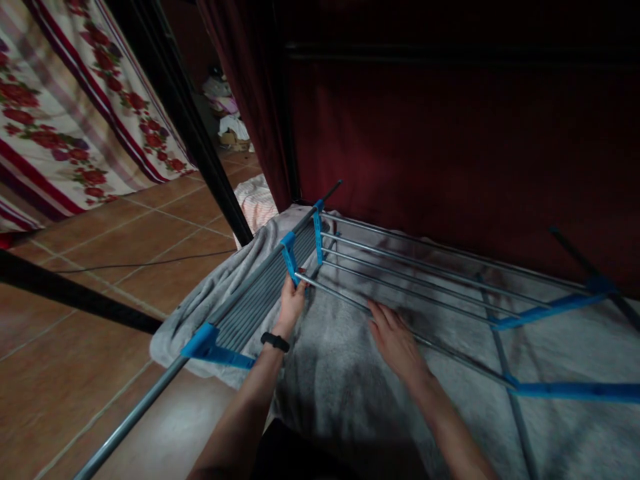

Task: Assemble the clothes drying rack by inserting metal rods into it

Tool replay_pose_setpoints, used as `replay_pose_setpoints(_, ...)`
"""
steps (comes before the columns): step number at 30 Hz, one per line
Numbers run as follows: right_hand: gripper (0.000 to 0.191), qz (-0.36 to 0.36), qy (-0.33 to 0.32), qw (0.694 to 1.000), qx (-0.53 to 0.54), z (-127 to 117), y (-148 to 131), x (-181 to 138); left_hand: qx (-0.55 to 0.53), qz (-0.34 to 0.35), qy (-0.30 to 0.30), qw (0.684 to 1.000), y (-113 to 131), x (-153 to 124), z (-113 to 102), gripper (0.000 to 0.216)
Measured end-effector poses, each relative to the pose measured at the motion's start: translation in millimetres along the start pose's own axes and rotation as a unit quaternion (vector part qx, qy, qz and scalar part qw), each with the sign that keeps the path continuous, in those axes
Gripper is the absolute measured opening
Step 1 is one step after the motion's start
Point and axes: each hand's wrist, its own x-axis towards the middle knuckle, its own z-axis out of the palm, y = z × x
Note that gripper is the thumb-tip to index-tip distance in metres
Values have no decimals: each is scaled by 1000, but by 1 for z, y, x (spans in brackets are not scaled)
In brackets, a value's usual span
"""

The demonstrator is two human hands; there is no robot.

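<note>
A metal drying rack with blue plastic joints lies over a grey blanket (345,387). My left hand (293,303), with a black band at the wrist, is closed round the lower end of a blue bracket (289,250), where a metal rod (340,295) meets it. My right hand (397,343) is on the same rod farther right, its fingers laid over it and its thumb mostly hidden. Several parallel rods (400,250) run behind, from a second blue bracket (319,233) to a blue arm (545,312) at the right.
A long grey tube (135,407) with a blue joint (200,340) sticks out past the blanket at lower left. Dark posts (200,133) stand at the left. A dark red cloth (425,153) hangs behind. A cable (150,265) crosses the tiled floor (115,300) near a flowered curtain (75,113).
</note>
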Motion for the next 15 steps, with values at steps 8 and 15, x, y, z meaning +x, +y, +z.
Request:
replay_pose_setpoints(8, 67, -23, -156, 985, -67, -12, -53, 68, 9, 13, -1, 1000, -15, -5, -1, 19)
replay_pose_setpoints(15, 71, -35, -215, 974, -53, 2, -54, 58, -2, -10, -9, 1000, -32, -5, 5, 17)
